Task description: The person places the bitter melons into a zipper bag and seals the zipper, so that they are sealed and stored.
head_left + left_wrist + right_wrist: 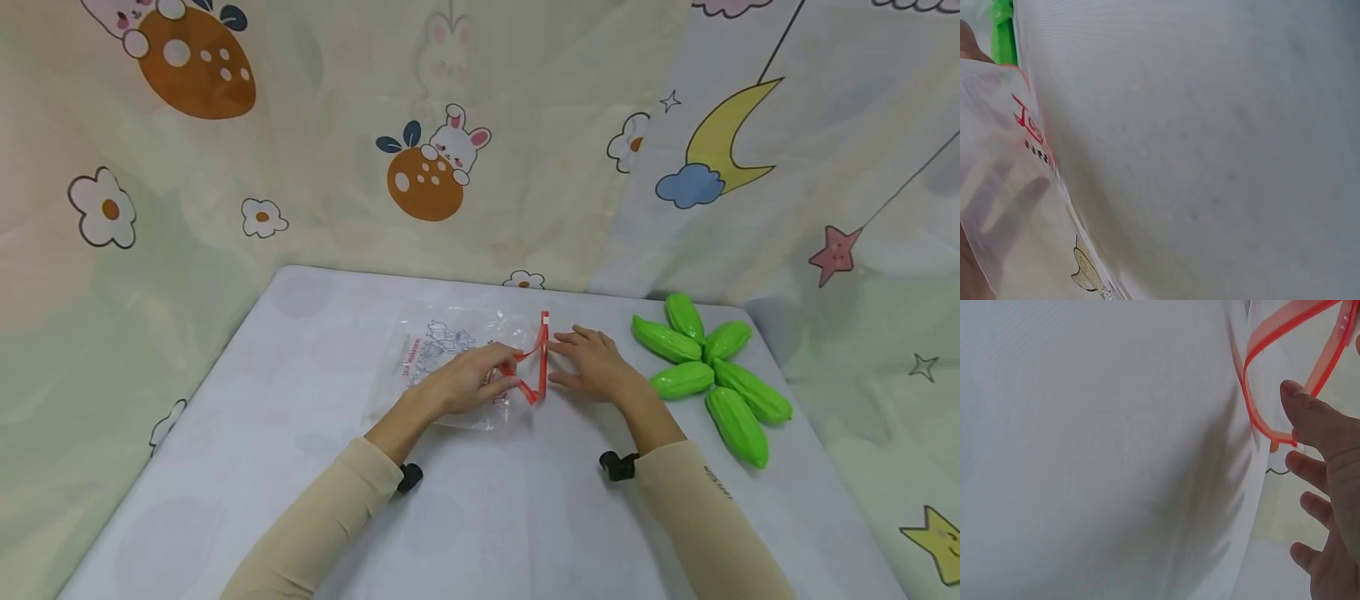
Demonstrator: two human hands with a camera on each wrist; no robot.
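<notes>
A clear plastic zip bag [442, 333] with printed drawings lies on the table, its red-edged mouth [544, 354] gaping toward the right. My left hand [476, 379] pinches the upper layer at this mouth. In the left wrist view the printed plastic [1016, 137] covers part of the hand, and fingers show dimly through it. My right hand [592, 365] is beside the red strip, with fingers spread and nothing in its grasp. The right wrist view shows the parted red edges [1252, 394] near the right thumb [1310, 412]; whether they touch is unclear.
Several green bitter melons [738, 429] lie clustered on the right side of the white-covered table [247, 467]. Behind the table hangs a patterned cloth [322, 167] with printed rabbits, flowers and a moon.
</notes>
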